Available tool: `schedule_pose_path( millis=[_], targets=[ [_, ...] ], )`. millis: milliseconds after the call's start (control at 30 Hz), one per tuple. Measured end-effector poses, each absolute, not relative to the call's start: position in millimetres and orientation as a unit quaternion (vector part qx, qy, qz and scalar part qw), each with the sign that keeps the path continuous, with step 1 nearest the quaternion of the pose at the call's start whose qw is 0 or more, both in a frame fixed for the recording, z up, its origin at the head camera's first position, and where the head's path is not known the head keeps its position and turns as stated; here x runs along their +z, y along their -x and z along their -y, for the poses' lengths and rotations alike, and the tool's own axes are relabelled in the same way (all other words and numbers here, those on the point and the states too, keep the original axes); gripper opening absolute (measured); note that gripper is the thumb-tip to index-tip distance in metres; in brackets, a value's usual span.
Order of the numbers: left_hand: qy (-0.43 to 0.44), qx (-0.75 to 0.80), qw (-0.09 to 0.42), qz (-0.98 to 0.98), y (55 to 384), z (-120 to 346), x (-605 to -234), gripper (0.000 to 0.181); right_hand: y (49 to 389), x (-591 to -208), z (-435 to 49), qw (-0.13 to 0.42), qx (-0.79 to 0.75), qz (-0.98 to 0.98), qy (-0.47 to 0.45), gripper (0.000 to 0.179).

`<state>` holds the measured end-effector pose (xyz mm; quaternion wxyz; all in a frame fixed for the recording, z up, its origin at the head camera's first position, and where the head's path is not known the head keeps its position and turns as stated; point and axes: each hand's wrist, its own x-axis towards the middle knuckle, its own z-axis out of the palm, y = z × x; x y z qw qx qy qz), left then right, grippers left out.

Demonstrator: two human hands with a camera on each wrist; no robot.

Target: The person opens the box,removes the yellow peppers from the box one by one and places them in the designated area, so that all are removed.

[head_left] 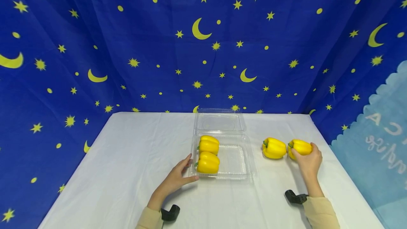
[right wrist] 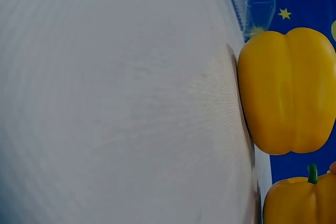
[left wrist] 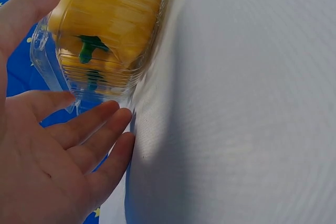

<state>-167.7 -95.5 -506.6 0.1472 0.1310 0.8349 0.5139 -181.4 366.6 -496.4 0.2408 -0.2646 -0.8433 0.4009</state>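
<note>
A clear plastic clamshell container (head_left: 233, 176) lies on the table with its lid (head_left: 219, 122) folded back. In its left half sit two yellow bell peppers, the far pepper (head_left: 208, 145) and the near pepper (head_left: 208, 163), green stems pointing left. My left hand (head_left: 178, 177) is at the container's front left corner, thumb and extended fingers spread around it. To the right, my right hand (head_left: 309, 160) grips the rightmost yellow bell pepper (head_left: 300, 147) between thumb and fingers. Another yellow bell pepper (head_left: 274, 148) lies just left of it, large in the right wrist view.
A white cloth covers the table (head_left: 143, 151). Blue curtains (head_left: 159, 45) with yellow moons and stars stand behind and at the sides. A light blue panel (head_left: 378, 130) with lettering hangs at the right.
</note>
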Motion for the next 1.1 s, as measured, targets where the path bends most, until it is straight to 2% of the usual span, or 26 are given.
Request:
schedule_pose_path(
  millis=[800, 1100],
  targets=[
    [-0.135, 0.509, 0.148, -0.837, 167, 96, -507, 0.090, 178, -500, -364, 0.208, 0.423, 0.844, 0.256, 0.084],
    [-0.141, 0.511, 0.143, -0.836, 168, 96, -510, 0.090, 167, -464, -330, 0.247, 0.427, 0.839, 0.227, 0.080]
  ],
)
